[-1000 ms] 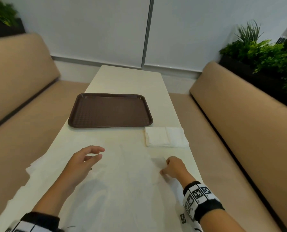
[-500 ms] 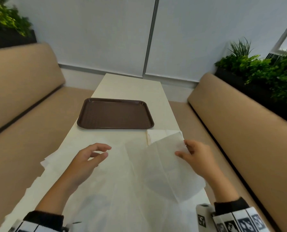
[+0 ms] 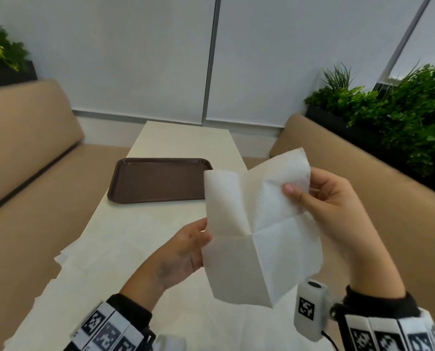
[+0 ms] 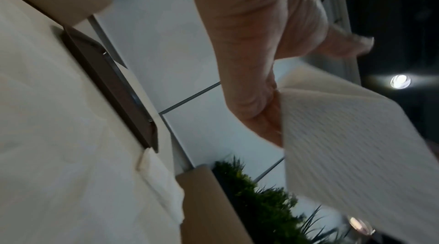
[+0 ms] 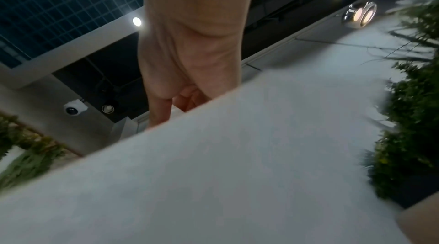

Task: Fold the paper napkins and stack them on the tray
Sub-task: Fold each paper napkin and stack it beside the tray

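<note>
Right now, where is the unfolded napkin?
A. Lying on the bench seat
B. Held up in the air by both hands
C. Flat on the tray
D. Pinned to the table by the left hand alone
B: the napkin hangs above the table, gripped by the left hand and the right hand; the tray holds nothing.

table (image 3: 186, 140) | brown tray (image 3: 158, 179) | unfolded napkins (image 3: 125, 249) | folded napkin pile (image 4: 164, 178)

Head view bright, even, diffuse daylight – soft shadows under the arms on the bench (image 3: 176, 138), wide-angle bending at the edges, slight motion smear on the sofas. Both wrist views dim and noisy, motion-blurred; ceiling spotlights (image 5: 362, 13) flare, and the napkin (image 5: 237, 173) sits close, out of focus.
</note>
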Demonstrator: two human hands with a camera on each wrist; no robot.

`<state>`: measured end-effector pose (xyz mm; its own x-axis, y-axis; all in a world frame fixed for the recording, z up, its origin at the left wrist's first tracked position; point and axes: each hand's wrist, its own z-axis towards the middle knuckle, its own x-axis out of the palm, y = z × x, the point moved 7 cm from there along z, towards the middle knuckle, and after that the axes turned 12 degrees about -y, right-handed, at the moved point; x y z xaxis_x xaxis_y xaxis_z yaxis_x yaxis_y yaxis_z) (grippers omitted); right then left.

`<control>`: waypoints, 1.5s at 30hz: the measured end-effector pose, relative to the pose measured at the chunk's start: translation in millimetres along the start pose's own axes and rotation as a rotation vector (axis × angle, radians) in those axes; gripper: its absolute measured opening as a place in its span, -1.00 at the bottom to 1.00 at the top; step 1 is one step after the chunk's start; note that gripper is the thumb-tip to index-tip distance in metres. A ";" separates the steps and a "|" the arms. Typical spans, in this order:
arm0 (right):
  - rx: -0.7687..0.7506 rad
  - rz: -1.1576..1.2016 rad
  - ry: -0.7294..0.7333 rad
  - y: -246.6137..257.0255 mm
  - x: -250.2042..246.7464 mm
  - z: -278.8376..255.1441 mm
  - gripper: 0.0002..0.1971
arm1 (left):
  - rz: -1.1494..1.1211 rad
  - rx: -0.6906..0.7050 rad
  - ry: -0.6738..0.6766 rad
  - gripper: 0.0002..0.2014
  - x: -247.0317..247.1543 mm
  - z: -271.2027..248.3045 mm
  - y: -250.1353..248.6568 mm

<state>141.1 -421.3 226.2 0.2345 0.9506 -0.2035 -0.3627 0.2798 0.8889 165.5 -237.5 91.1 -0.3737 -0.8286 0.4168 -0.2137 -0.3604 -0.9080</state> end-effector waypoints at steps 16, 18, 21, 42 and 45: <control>0.126 0.160 0.026 -65.4 3.7 -28.5 -0.74 | 0.353 0.227 -0.221 -0.70 -40.4 -29.3 -63.9; 0.122 0.197 0.019 -68.8 4.8 -27.2 -0.76 | 0.450 0.257 -0.203 -0.78 -38.0 -32.9 -67.4; 0.116 0.190 0.029 -75.6 7.0 -26.8 -0.78 | 0.565 0.235 -0.182 -0.83 -37.6 -35.2 -67.5; 0.316 0.155 0.358 -143.7 41.1 -26.3 -0.62 | 0.797 0.207 -0.261 -0.77 -52.0 19.2 -65.0; 0.240 0.019 0.403 -150.1 56.9 -13.7 -0.27 | 0.925 0.160 -0.120 -0.72 -37.0 43.0 -53.7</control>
<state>196.5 -407.3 75.6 -0.1562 0.9450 -0.2875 -0.1338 0.2682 0.9540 229.6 -206.0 122.7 -0.2359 -0.8500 -0.4711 0.2505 0.4152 -0.8746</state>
